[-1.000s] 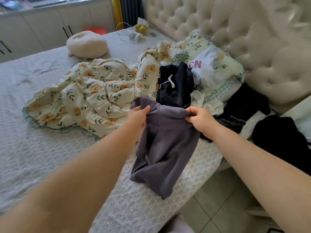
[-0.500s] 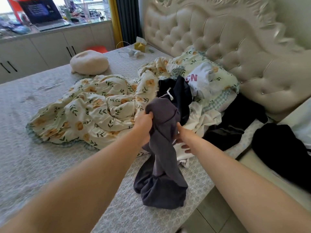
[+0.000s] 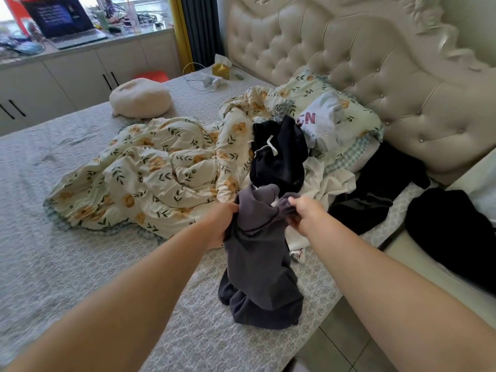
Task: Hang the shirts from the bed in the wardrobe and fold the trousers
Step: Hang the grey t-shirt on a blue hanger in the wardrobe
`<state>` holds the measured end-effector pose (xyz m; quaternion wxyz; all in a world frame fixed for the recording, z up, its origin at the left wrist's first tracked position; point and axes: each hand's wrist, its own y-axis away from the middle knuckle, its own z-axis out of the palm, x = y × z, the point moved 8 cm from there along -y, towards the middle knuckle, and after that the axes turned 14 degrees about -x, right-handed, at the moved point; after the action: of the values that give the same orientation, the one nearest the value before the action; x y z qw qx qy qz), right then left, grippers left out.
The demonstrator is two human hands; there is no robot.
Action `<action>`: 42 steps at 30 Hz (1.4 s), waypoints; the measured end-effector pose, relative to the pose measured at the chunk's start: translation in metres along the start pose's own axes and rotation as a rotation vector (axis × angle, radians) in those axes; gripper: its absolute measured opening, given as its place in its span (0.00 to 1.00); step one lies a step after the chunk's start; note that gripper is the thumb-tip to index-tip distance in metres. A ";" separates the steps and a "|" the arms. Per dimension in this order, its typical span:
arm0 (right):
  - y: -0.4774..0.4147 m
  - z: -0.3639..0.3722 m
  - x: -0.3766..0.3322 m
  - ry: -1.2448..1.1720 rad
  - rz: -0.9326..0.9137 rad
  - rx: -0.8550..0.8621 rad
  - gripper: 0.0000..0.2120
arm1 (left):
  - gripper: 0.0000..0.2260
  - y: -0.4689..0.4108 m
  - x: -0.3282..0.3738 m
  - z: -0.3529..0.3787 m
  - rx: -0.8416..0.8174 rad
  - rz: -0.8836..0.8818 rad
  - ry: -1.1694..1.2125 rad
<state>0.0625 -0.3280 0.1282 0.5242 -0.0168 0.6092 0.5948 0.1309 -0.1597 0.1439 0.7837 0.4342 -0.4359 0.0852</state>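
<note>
Grey garment (image 3: 257,253): left hand (image 3: 222,224) and right hand (image 3: 303,213) both pinch its top edge, hem bunched on the bed (image 3: 80,264). I'd lift higher and shake it flat first.

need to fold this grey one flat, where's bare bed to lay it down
Bare bedspread lies left of the grey garment, in front of the floral quilt; more left of the round cushion. Crowded by the headboard: dark clothes, white shirt.

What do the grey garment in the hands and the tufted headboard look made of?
Grey garment: soft matte knit, probably cotton jersey; it drapes limply and bunches on the bed. Headboard: cream leather or imitation, slightly glossy; highlights show on the button-tufted padding.
</note>
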 end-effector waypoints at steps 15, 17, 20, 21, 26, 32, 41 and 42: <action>0.048 0.014 -0.053 0.593 -0.213 -0.520 0.13 | 0.17 -0.002 0.031 0.017 0.112 0.193 -0.850; 0.057 0.013 -0.053 0.657 -0.190 -0.574 0.13 | 0.26 -0.005 0.031 0.033 0.034 0.224 -0.917; 0.075 0.014 -0.053 0.672 -0.132 -0.681 0.14 | 0.33 -0.001 0.035 0.055 -0.086 0.257 -0.931; 0.082 0.014 -0.054 0.666 -0.119 -0.714 0.14 | 0.32 0.000 0.036 0.062 -0.149 0.265 -0.896; 0.106 -0.001 -0.072 0.659 -0.139 -0.716 0.14 | 0.13 0.008 0.033 0.094 -0.376 0.251 -0.844; 0.115 -0.050 -0.100 0.870 -0.268 -0.339 0.13 | 0.02 0.017 0.056 0.104 -0.279 0.327 -0.504; 0.132 -0.018 -0.109 1.238 -0.390 -0.191 0.22 | 0.08 0.039 0.092 0.148 -0.328 0.494 -0.306; 0.135 -0.018 -0.115 1.249 -0.414 -0.142 0.19 | 0.10 0.040 0.094 0.150 -0.339 0.504 -0.280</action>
<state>0.0164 -0.3710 0.2944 0.1736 -0.5097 0.7421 0.3992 0.0757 -0.2717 0.2762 0.7317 0.1836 -0.6408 0.1421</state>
